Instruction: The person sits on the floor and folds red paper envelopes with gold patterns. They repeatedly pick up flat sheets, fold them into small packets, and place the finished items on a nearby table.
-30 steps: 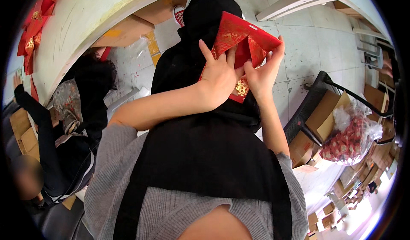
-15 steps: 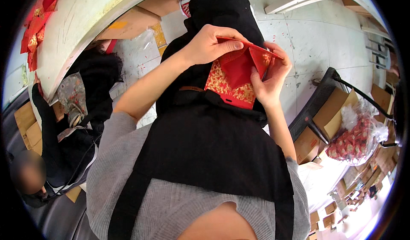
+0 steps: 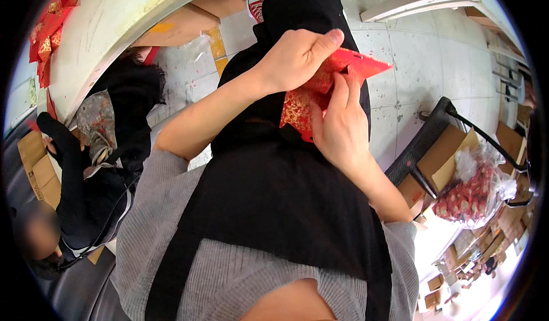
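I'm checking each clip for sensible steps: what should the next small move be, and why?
Perhaps the right hand should smooth along the red paper's fold: the paper looks partly open, the left hand seems to steady its upper edge, and the right fingers rest against it.

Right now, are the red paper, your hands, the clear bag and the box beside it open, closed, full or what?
Red paper: folded, partly open.
Left hand: curled against the red paper.
Right hand: fingers bent, touching the red paper.
Clear bag: bulging with red things.
Box: flap sticking out.
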The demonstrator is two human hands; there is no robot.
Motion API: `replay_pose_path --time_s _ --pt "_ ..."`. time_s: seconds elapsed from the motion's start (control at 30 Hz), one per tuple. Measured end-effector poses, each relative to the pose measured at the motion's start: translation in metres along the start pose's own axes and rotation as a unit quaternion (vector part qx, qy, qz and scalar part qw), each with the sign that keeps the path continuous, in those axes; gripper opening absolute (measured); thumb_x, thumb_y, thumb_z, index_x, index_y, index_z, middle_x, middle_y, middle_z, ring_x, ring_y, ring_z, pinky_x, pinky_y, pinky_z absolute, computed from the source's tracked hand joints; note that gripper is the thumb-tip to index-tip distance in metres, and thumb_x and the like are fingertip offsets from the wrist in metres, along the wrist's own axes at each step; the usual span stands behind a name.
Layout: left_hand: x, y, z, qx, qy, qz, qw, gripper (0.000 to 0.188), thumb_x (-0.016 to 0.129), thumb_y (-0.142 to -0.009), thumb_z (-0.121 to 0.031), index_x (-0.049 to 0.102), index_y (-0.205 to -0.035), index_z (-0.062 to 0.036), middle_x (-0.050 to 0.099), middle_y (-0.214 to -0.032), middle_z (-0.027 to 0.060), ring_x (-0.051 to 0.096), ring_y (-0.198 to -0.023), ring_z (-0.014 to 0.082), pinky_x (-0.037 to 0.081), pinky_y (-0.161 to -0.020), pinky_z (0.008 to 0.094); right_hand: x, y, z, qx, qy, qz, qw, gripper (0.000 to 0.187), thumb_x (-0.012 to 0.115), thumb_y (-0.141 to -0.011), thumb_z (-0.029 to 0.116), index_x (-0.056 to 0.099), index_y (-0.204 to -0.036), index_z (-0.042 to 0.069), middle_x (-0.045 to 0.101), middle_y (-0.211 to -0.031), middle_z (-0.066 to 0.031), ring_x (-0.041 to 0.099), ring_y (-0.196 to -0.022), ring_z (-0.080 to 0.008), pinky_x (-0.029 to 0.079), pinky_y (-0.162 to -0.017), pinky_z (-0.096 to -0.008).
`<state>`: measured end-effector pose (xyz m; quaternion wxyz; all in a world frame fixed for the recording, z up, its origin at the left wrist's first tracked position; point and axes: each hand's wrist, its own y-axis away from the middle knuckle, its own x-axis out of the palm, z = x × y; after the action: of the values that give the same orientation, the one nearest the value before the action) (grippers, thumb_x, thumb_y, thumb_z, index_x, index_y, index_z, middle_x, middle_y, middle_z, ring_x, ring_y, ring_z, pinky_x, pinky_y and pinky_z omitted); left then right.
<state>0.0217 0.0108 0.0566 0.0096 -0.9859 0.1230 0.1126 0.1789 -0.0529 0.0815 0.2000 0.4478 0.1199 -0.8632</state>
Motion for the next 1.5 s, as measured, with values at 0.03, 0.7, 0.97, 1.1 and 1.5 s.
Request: replay_pose_path --time_s 0.03,0.7,0.97,1.1,1.5 --pt "0.002 0.002 0.000 -0.011 0.007 0.006 1.000 0.060 0.040 -0.102 -0.042 0.054 -0.066 0.0047 0.045 -0.053 0.0189 0.039 -0.047 0.0258 0.036 -0.048 0.0363 -0.003 0.004 0.001 0.016 0.029 0.028 0.999 0.055 0.064 -0.076 0.007 0.039 -0.119 -0.016 0.051 -0.103 -0.0262 0.059 -0.087 -0.0388 0.053 -0.069 -0.0422" --pt "0.019 -0.011 0.015 -0.066 0.079 -0.018 0.995 0.041 0.050 -0.100 -0.031 0.069 -0.089 0.0038 0.068 -0.076 0.0037 0.057 -0.070 0.0056 0.048 -0.065 0.0237 0.004 -0.007 -0.019 0.187 -0.508 0.020 0.840 0.022 0.047 -0.077 -0.014 0.045 -0.095 -0.001 0.060 -0.079 -0.0096 0.065 -0.080 -0.0179 0.051 -0.068 -0.0316" --pt "0.015 -0.017 0.020 -0.058 0.077 -0.030 0.995 0.043 0.050 -0.100 -0.032 0.067 -0.087 0.0044 0.063 -0.069 0.0064 0.053 -0.063 0.0079 0.045 -0.059 0.0259 -0.011 0.002 -0.014 -0.004 -0.005 0.050 0.999 0.031 0.055 -0.072 -0.006 0.043 -0.101 -0.010 0.054 -0.091 -0.0253 0.059 -0.071 -0.0414 0.052 -0.065 -0.0448" --pt "0.017 -0.017 0.019 -0.065 0.055 -0.003 0.996 0.043 0.050 -0.101 -0.032 0.067 -0.088 0.0054 0.058 -0.066 -0.0030 0.046 -0.063 0.0033 0.042 -0.056 0.0237 -0.011 0.009 -0.014 0.027 0.091 0.151 0.984 0.027 0.059 -0.078 0.002 0.049 -0.101 -0.007 0.059 -0.086 -0.0212 0.063 -0.073 -0.0368 0.053 -0.062 -0.0421" --pt "0.024 -0.028 0.017 -0.053 -0.016 -0.025 0.998 0.045 0.053 -0.098 -0.035 0.065 -0.082 0.0055 0.050 -0.055 0.0016 0.040 -0.057 0.0061 0.039 -0.051 0.0284 -0.001 -0.007 -0.026 0.141 0.083 0.130 0.978 0.023 0.071 -0.080 0.017 0.056 -0.085 0.001 0.064 -0.070 -0.0156 0.065 -0.065 -0.0322 0.051 -0.057 -0.0390"
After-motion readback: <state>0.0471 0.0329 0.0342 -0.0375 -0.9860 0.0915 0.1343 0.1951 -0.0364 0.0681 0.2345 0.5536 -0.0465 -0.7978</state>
